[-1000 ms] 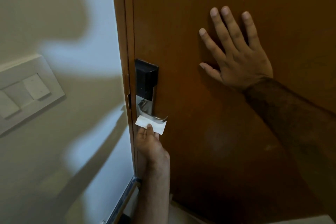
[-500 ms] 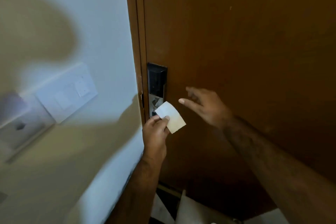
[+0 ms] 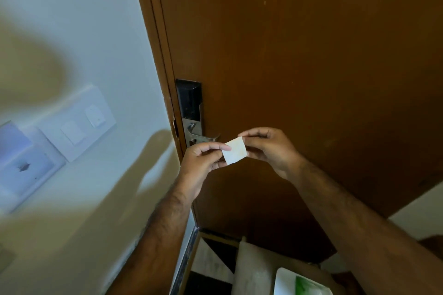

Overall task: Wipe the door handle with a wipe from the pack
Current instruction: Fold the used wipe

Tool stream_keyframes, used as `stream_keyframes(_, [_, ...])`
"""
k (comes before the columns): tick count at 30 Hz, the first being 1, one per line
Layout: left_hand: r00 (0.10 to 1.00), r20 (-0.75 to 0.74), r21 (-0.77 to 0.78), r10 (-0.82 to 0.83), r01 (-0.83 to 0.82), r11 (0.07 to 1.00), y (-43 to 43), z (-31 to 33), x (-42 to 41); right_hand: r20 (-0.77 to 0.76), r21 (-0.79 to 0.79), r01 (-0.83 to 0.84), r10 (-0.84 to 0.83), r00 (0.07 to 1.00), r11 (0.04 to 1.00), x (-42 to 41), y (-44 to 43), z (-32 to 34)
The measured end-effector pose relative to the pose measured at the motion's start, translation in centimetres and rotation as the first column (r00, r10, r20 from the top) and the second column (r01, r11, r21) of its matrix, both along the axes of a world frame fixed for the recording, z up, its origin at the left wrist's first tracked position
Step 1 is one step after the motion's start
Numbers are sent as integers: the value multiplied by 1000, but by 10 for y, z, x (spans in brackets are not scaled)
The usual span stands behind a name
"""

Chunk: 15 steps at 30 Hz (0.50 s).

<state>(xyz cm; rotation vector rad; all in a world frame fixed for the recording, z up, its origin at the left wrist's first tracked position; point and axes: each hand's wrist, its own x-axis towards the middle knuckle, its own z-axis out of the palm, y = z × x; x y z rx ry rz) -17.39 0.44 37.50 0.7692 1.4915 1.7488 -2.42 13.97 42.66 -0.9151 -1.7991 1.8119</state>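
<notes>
Both hands are holding one small white wipe (image 3: 235,151) between them. The left hand (image 3: 201,163) is pinching its left edge with thumb and fingers closed on it, and the right hand (image 3: 268,148) is pinching the right edge in the same way. The metal door handle (image 3: 203,137) is sitting just behind the left hand, not touching the wipe. A white and green pack (image 3: 302,282) is lying far below the hands.

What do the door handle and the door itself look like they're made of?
The door handle looks like brushed, silvery metal, with a dull sheen. The door looks like brown wood or wood veneer with a satin finish and faint grain; which one can't be told.
</notes>
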Motion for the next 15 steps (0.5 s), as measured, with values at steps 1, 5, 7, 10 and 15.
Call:
stream_keyframes(1, [999,-31,-24,-16,15,1000,0,-1,3,-3,-38,8,-8,1000,999,4,0,-4])
stream_keyframes(5, [994,-90,-132,-60,48,990,3,-21,23,15,-181,35,-33,999,983,33,0,-34])
stream_keyframes(7, [992,-84,-178,-92,76,981,6,-42,39,71,-191,47,-34,997,980,54,-1,-64])
stream_keyframes(10, [988,-71,-284,-137,112,952,12,-89,69,191,-237,152,-108,976,959,89,-6,-124])
stream_keyframes(15, [962,25,-526,-271,243,815,17,-206,131,369,-300,357,-238,898,885,157,-23,-254])
